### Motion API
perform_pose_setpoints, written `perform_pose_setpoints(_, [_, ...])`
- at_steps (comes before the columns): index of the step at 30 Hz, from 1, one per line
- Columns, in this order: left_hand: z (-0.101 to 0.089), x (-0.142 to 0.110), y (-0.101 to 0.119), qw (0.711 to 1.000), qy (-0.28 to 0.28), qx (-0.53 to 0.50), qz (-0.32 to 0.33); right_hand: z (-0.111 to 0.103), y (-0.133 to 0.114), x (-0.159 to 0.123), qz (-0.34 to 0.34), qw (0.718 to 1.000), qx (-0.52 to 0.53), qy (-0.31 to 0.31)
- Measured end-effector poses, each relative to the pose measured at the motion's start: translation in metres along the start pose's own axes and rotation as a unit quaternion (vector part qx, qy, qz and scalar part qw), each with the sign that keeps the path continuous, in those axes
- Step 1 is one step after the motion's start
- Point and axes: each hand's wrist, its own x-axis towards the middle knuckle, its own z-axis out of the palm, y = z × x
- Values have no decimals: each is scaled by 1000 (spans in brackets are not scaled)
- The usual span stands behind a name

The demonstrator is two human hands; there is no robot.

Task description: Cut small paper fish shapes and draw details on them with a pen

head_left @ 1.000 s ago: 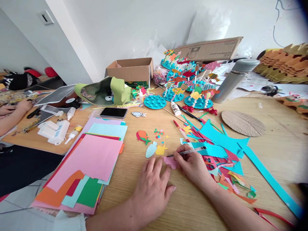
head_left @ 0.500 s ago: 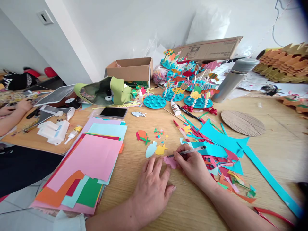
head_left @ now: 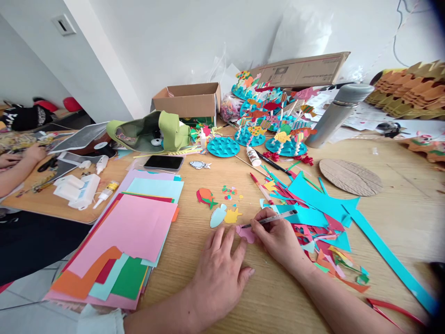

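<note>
A small pink paper fish lies on the table between my hands. My right hand is closed around a pen, its tip on the pink paper. Lying flat, fingers spread, my left hand has its fingertips at the left edge of that paper. Just beyond are a light blue paper fish, a yellow paper cutout and an orange-red paper fish with a green tail. Small coloured paper dots lie behind them.
Stacked coloured paper lies at left, a phone behind it. Paper scraps, red-handled scissors and a cardboard oval are at right. A grey bottle stands near blue fish models. Another person's hand is far left.
The pen tip has shifted very slightly on the pink paper. Both hands otherwise stay in place.
</note>
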Motion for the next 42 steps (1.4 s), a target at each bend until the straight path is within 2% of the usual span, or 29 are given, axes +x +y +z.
perform_pose_setpoints(42, [-2,1,1,1000,-12,4,-3,-1,-4,1,-13,1000,-15,-13])
